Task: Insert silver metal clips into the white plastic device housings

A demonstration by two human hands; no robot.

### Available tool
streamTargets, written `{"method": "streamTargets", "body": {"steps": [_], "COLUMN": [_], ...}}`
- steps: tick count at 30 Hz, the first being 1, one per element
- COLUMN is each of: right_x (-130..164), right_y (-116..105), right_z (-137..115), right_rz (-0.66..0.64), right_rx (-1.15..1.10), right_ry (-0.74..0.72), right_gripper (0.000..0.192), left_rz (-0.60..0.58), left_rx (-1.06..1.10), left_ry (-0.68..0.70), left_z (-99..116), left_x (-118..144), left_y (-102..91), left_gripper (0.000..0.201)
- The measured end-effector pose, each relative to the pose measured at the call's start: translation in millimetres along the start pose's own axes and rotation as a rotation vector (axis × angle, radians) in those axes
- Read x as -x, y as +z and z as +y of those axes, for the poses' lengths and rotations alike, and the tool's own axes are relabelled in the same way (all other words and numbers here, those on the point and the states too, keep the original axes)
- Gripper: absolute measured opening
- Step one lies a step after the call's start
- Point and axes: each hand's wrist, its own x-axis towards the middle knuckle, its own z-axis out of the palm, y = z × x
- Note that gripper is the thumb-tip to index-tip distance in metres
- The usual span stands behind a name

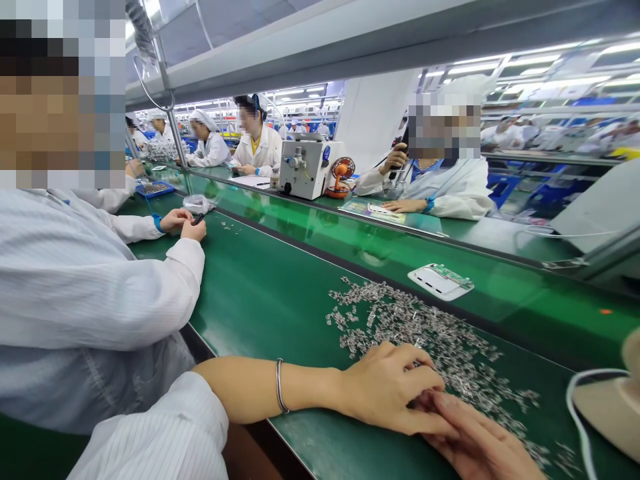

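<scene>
My left hand, with a metal bangle on its wrist, reaches in over the green worktop with its fingers curled. My right hand meets it at the fingertips, thumb and fingers pressed together. Whatever they pinch between them is hidden by the fingers. Just beyond both hands spreads a loose heap of small shiny metal clips, which also runs along the far side of my right hand. Past the heap lies a white panel with a green circuit board.
A co-worker in a white coat sits close on my left, holding a small dark part. A white cable and a beige object stand at right. Across the green line are a grey machine, an orange fan and more workers. A beam crosses overhead.
</scene>
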Motion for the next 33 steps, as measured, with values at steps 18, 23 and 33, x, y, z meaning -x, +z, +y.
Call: {"method": "streamTargets", "body": {"steps": [18, 23, 33], "right_x": [-1.8, -4.5, -1.9], "right_y": [-2.0, -4.1, 0.2], "right_z": [2.2, 0.0, 1.3], "right_rz": [0.049, 0.093, 0.056], "right_rx": [-0.047, -0.105, -0.035], "right_ry": [-0.008, 0.002, -0.052], "right_gripper": [0.034, 0.041, 0.035], "left_rz": [-0.035, -0.007, -0.080], "left_rx": [-0.027, -0.029, 0.583], "left_ry": [-0.065, -0.095, -0.541], "left_z": [6.1, 4.6, 23.9], "left_x": [-2.7, -2.3, -5.7], "left_y": [-13.5, -11.1, -24.1], "left_gripper": [0.023, 0.027, 0.013]}}
